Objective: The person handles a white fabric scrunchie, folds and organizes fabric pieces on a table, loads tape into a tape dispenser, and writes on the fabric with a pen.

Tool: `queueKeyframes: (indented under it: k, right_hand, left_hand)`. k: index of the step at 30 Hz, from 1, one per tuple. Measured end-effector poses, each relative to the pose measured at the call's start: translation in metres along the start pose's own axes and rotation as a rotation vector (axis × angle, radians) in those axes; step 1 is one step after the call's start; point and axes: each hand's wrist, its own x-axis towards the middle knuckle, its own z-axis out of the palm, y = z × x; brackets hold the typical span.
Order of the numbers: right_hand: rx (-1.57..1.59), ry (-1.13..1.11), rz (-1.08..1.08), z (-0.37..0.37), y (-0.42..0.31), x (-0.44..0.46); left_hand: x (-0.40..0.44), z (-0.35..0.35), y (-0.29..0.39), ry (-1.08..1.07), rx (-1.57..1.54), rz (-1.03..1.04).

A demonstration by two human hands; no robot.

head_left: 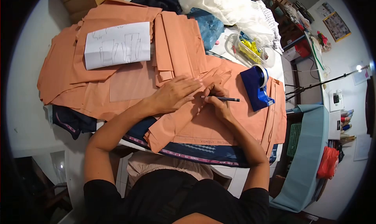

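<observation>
My left hand (177, 94) lies flat with outstretched fingers on a stack of long orange paper pattern pieces (168, 128), pressing on its upper part. My right hand (217, 102) pinches a dark pen (230, 99) just beside it. The pen's tip end points left onto the orange paper, where the fingers partly hide it. Beneath both hands spreads a larger orange paper sheet (243, 124), with handwriting along its lower edge. To the right of my right hand, a blue tape dispenser (252, 89) rests on the orange paper.
A white sheet with drawn shapes (117, 46) lies on more orange pieces (62, 67) at left. Beyond are a clear tub (256, 53) with a yellow measuring tape, a blue plastic bag (205, 26) and white fabric (223, 4). Dark fabric (184, 155) lines the near edge.
</observation>
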Motion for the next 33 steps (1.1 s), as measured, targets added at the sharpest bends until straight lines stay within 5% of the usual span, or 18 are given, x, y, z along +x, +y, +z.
queueKeyframes:
  k: [6,17,33]
  right_hand:
    - [0.11,0.081,0.081,0.006,-0.013,0.0]
    - [-0.487,-0.09,-0.064,0.001,-0.007,0.001]
    - [-0.545,-0.174,0.043,-0.003,-0.007,0.001]
  left_hand:
    - [-0.005,-0.012,-0.001,-0.034,0.013,-0.022]
    - [-0.009,-0.008,-0.008,-0.058,0.104,0.033]
    - [-0.01,-0.011,-0.006,-0.173,0.149,-0.005]
